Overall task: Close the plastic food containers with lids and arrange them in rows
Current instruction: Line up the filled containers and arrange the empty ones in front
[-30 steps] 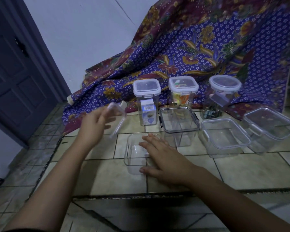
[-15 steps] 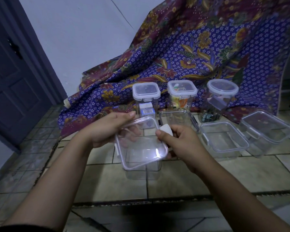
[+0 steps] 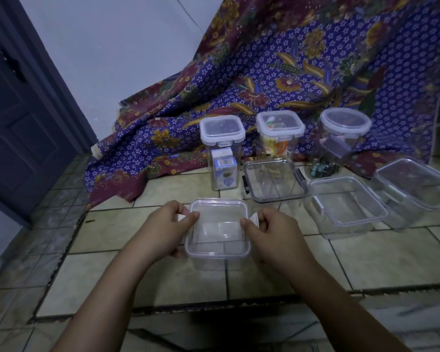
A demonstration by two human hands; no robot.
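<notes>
Lid (image 3: 217, 224) down on the small square container (image 3: 217, 260) now, sitting flat instead of held tilted in the air like half a second back. A second ago, only a bare tub on the floor tiles (image 3: 127, 283) with the lid off in the left hand. So: placement basically done, latching looks like the step in hand.

Left hand (image 3: 163, 231) at 9 o'clock of the container, fingers curled, thumb and forefinger pinching the white side flap (image 3: 182, 216). Right hand (image 3: 272, 233) at 3 o'clock, same deal, nipping the other flap (image 3: 254, 218). Both flaps apparently sticking out, not snapped down yet. Neither hand spread; both half-closed around the edges.

At 12 o'clock from the container: three lidded tall jars in a back row against the batik cloth (image 3: 277, 72), the left jar (image 3: 222, 151), the middle jar (image 3: 280, 135), the round-lidded jar (image 3: 344, 138). At 1 to 2 o'clock, a front row: dark-rimmed container (image 3: 274, 181), then two shallow clear boxes (image 3: 346, 201) (image 3: 414, 184), lids on, can't tell if latched.

Probably just the flaps to press, then a slide into the front row.
</notes>
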